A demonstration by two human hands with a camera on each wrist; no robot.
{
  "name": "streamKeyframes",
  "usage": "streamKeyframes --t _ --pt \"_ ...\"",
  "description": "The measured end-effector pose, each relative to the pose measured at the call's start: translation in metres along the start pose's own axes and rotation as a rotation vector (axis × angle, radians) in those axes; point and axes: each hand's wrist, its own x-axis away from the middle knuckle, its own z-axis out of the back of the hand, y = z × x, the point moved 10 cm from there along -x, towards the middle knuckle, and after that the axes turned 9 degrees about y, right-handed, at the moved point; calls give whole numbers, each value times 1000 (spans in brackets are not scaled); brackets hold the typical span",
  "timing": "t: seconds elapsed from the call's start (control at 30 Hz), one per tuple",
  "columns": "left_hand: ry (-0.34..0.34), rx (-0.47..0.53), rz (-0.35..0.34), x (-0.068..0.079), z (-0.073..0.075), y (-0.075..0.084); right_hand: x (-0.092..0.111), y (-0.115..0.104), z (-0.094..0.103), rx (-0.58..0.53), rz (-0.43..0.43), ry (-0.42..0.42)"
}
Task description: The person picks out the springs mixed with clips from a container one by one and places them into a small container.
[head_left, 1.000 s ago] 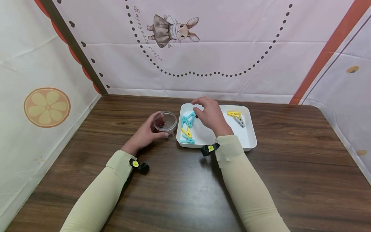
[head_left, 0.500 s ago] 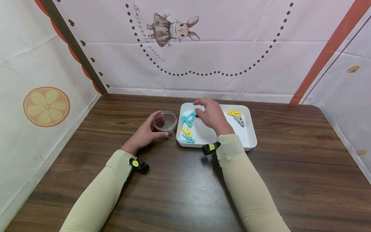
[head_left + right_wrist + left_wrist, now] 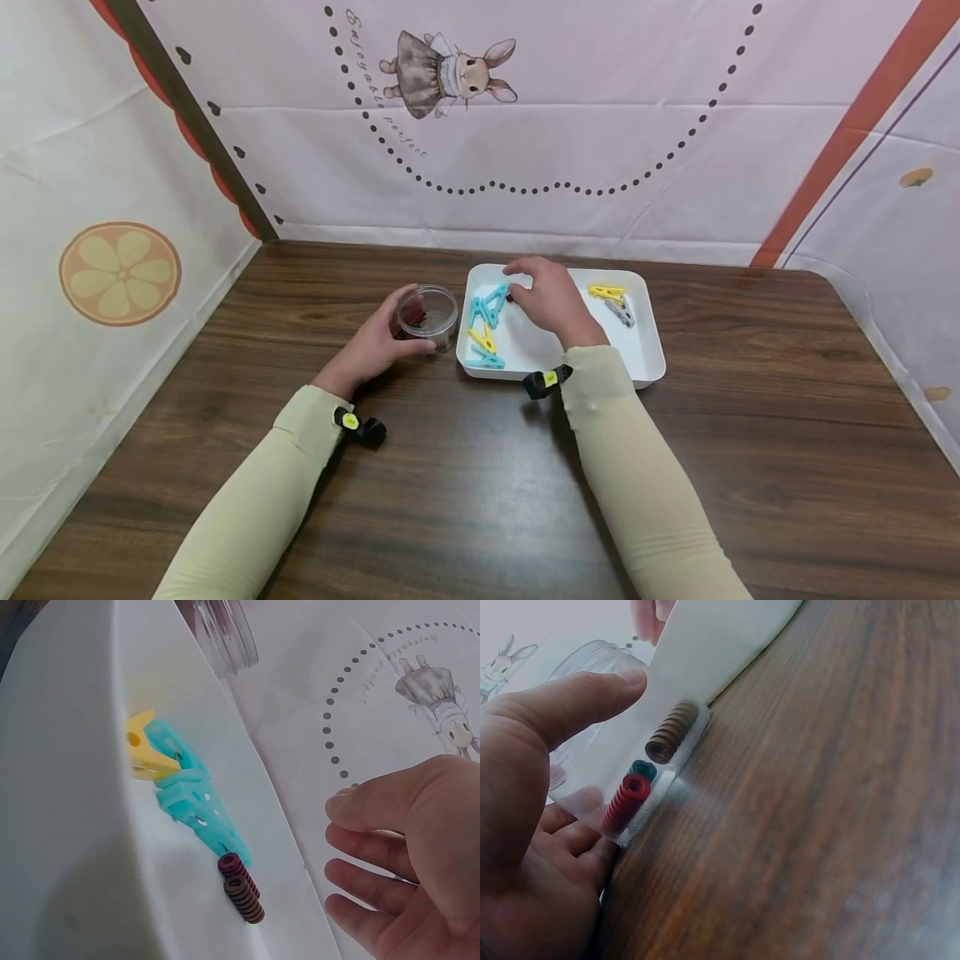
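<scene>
My left hand [image 3: 369,347] grips a clear round jar [image 3: 429,335] standing on the table, thumb on the near side and fingers round the far side. Through its wall, the left wrist view shows a red spring [image 3: 625,804], a teal spring [image 3: 643,771] and a brown spring [image 3: 672,733]. Over the white tray [image 3: 534,353] hovers my right hand [image 3: 553,302], holding nothing, its fingers loosely bent. In the right wrist view a dark red spring [image 3: 234,867] and a brown coil spring [image 3: 244,900] lie side by side in the tray, apart from that hand [image 3: 409,859].
Blue clothespins [image 3: 486,312] and a yellow clothespin [image 3: 483,339] lie along the tray's left side. Another yellow clothespin [image 3: 606,292] and a grey clothespin [image 3: 619,313] sit at its right. A printed cloth [image 3: 570,150] hangs behind the wooden table [image 3: 450,500].
My right hand has shifted very slightly right and toward me above the tray. The left hand and the jar stay in place.
</scene>
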Motion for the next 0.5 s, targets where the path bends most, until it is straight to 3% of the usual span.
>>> streamKeyframes --t 0.5 --pt "-18 1 -5 -1 -1 -1 -1 11 -11 24 -48 -71"
